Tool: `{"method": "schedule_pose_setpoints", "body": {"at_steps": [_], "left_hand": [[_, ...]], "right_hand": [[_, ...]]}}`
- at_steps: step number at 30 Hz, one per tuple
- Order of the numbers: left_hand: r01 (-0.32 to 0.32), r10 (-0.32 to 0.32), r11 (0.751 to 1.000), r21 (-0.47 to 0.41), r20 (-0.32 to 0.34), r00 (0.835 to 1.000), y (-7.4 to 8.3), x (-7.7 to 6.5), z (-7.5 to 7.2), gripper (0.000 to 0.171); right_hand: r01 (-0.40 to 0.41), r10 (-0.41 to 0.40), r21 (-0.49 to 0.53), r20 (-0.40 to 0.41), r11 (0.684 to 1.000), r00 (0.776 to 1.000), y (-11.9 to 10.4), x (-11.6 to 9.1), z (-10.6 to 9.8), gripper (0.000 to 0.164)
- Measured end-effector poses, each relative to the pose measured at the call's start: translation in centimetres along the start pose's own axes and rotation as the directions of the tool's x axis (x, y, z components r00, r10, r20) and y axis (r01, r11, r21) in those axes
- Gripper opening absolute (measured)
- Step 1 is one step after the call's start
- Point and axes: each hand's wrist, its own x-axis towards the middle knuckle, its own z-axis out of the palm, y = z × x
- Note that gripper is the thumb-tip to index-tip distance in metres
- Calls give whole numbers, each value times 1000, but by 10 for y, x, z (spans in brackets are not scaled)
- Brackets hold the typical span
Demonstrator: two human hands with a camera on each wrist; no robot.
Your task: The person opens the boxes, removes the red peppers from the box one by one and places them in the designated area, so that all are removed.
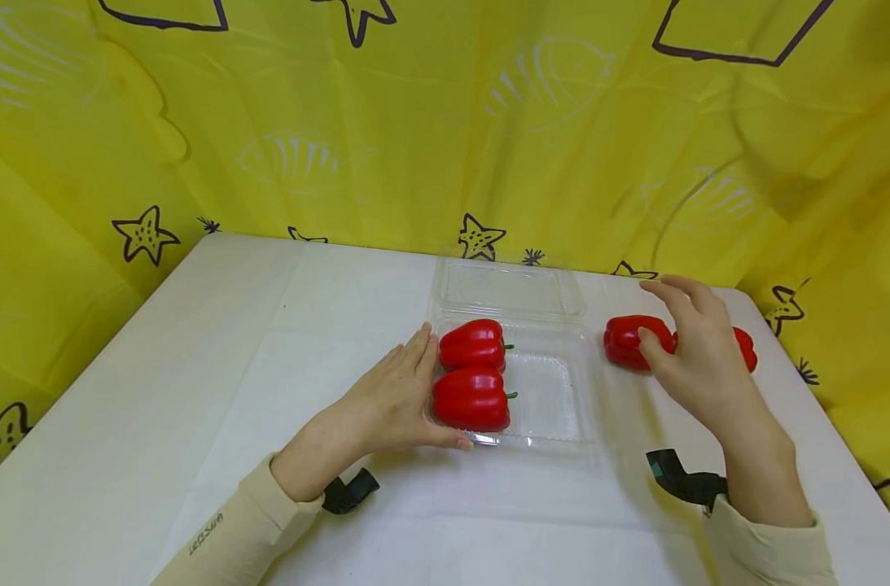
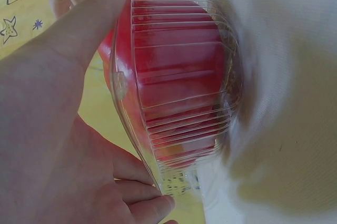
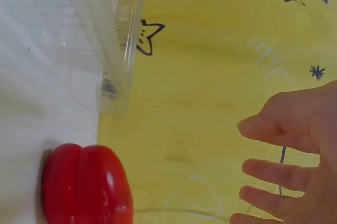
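A clear plastic clamshell container (image 1: 547, 399) lies open on the table, its lid (image 1: 503, 289) folded back. Two red bell peppers, a rear one (image 1: 472, 345) and a front one (image 1: 472, 399), lie side by side in its left half, green stems pointing right. My left hand (image 1: 389, 399) holds the container's left side, thumb at the front rim, fingers along the side. Right of the container, my right hand (image 1: 701, 358) hovers with fingers spread and nothing held. Below it lie another red bell pepper (image 1: 628, 342) and one more (image 1: 745, 348), partly hidden by the hand.
The white table (image 1: 217, 391) runs back to a yellow patterned curtain (image 1: 386, 146), which also hangs along both sides. Black wrist mounts, a left one (image 1: 352, 491) and a right one (image 1: 686, 480), stick out inward from the sleeves.
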Motion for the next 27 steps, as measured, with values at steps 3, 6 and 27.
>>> {"method": "schedule_pose_setpoints", "body": {"at_steps": [3,6,27], "left_hand": [[0,0,1000,-3,1,1000,0,0,0,129],[3,-3,1000,-8,1,1000,0,1,0,129],[7,-7,1000,-7,4,1000,0,1,0,130]], "right_hand": [[4,-4,-15,16,1000,1000,-7,-1,0,61],[27,-27,-23,14,999,1000,-15,-3,1,61],[221,-217,-35,92,975,972,-52,-10,28,58]]}}
